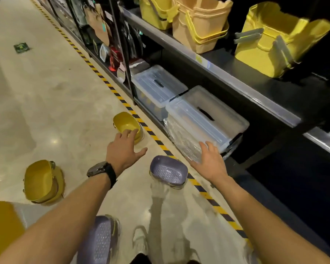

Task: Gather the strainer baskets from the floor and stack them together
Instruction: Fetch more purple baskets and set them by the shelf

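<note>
Strainer basket — left hand splayed, empty

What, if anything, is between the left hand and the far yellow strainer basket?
Nothing visible. The open left hand reaches straight at the yellow strainer basket, its fingertips at the near rim; a purple basket lies off to its right.

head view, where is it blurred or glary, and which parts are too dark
Head view: motion blur smears the nearest purple perforated plastic strainer basket and the yellow plastic buckets; head view: a small glare spot sits on the glossy pale floor, with soft arm shadows lower down; head view: the space under the dark shelf board is near black.
</note>
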`<state>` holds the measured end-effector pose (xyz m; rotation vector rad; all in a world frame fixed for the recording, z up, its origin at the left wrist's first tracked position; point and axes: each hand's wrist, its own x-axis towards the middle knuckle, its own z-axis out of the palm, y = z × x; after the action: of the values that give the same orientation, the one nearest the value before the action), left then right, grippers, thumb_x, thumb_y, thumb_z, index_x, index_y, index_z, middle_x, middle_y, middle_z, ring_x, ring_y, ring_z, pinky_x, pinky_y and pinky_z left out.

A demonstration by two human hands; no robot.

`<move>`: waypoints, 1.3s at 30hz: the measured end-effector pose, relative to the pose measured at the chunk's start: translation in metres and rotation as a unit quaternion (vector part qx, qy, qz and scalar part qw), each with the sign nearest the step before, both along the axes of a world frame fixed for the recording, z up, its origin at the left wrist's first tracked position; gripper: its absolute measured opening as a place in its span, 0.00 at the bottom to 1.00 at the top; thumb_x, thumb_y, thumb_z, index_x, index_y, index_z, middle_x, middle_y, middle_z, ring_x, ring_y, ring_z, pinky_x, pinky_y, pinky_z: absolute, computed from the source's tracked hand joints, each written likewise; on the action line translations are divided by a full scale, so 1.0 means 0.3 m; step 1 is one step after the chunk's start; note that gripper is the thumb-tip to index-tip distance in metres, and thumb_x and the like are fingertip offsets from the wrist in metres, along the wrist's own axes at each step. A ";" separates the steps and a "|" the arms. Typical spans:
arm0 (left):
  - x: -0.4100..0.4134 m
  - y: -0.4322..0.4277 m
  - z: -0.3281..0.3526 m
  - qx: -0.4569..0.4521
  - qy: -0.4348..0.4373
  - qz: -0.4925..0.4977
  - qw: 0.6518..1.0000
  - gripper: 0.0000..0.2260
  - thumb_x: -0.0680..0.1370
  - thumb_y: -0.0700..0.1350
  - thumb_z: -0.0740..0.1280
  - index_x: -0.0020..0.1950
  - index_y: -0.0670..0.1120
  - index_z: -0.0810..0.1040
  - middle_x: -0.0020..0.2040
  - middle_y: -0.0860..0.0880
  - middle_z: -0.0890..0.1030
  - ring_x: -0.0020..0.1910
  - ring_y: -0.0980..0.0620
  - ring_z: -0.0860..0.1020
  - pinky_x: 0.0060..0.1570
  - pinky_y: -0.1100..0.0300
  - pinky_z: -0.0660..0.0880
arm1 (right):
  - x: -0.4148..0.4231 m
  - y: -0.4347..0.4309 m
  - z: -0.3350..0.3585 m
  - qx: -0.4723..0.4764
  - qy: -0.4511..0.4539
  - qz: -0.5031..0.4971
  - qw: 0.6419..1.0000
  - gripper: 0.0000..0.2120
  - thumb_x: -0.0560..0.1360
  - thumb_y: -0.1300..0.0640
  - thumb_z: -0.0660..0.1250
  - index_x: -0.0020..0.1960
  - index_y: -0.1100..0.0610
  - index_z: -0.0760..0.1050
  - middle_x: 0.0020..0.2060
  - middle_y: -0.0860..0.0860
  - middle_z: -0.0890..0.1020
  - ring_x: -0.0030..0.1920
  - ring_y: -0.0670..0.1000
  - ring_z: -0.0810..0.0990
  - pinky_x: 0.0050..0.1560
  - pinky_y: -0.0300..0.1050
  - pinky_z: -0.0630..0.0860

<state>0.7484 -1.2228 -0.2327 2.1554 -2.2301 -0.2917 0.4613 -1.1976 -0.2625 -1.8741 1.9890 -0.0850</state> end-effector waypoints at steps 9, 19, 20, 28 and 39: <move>-0.033 -0.296 -0.172 0.087 -0.023 -0.083 0.992 0.33 0.76 0.64 0.64 0.77 0.50 0.63 0.73 0.47 0.69 0.67 0.41 0.70 0.52 0.44 0.77 | -0.037 -0.112 -0.122 0.035 -0.018 -0.103 0.994 0.38 0.75 0.40 0.67 0.77 0.55 0.58 0.74 0.56 0.62 0.73 0.59 0.62 0.71 0.55 0.65; -0.131 -0.582 -0.620 0.163 -0.046 -0.091 0.981 0.35 0.76 0.66 0.63 0.78 0.51 0.61 0.75 0.48 0.68 0.68 0.43 0.70 0.56 0.46 0.76 | -0.162 -0.288 -0.540 0.134 -0.002 -0.142 0.981 0.38 0.75 0.39 0.65 0.78 0.52 0.55 0.77 0.54 0.59 0.75 0.57 0.61 0.72 0.53 0.63; -0.139 -0.607 -0.704 0.173 -0.042 -0.087 0.980 0.35 0.76 0.66 0.63 0.78 0.51 0.62 0.74 0.48 0.68 0.68 0.43 0.70 0.55 0.45 0.76 | -0.164 -0.305 -0.614 0.148 -0.006 -0.145 0.978 0.39 0.75 0.40 0.65 0.79 0.52 0.54 0.78 0.53 0.59 0.76 0.57 0.60 0.73 0.53 0.63; -0.129 -0.665 -1.534 0.214 0.019 -0.054 0.975 0.36 0.74 0.68 0.64 0.77 0.51 0.62 0.70 0.46 0.71 0.66 0.40 0.72 0.54 0.43 0.76 | -0.108 -0.367 -1.379 0.170 -0.098 -0.231 0.953 0.41 0.74 0.45 0.71 0.79 0.54 0.54 0.76 0.53 0.63 0.74 0.57 0.65 0.68 0.55 0.71; -0.075 -0.646 -2.237 0.203 0.212 0.136 0.946 0.32 0.78 0.66 0.60 0.76 0.47 0.66 0.71 0.46 0.73 0.66 0.45 0.75 0.62 0.52 0.72 | 0.024 -0.383 -2.106 0.076 -0.211 -0.407 0.886 0.28 0.73 0.54 0.74 0.69 0.56 0.68 0.59 0.49 0.75 0.58 0.45 0.76 0.50 0.30 0.69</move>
<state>0.7260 -1.4168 -0.9039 2.2571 -1.7228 -1.1630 0.4683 -1.3127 -0.8943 -0.7260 2.2183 -0.5060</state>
